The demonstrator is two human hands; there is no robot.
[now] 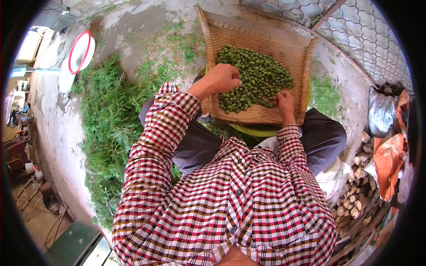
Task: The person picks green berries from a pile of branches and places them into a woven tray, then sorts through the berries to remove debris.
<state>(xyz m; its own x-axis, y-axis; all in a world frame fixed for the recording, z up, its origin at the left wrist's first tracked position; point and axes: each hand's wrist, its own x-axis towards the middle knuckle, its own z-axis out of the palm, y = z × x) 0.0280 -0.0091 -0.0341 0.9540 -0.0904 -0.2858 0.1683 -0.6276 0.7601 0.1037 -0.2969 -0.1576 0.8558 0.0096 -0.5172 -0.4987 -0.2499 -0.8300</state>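
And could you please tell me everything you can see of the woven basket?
The basket is tan-brown, broad and shallow, apparently woven from cane or similar, with thicker rims along its left and right sides and a smoother band across the far edge. It sits slightly askew in front of the person, above a yellow-green tub. Small green pieces cover much of its floor. The left hand and right hand reach over it; whether either touches it is unclear.

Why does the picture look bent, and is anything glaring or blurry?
Head view: the fisheye lens bows the wire fence near the dark rim; head view: the silvery bag at right shows bright glints; head view: the green pieces in the woven basket look fairly crisp.
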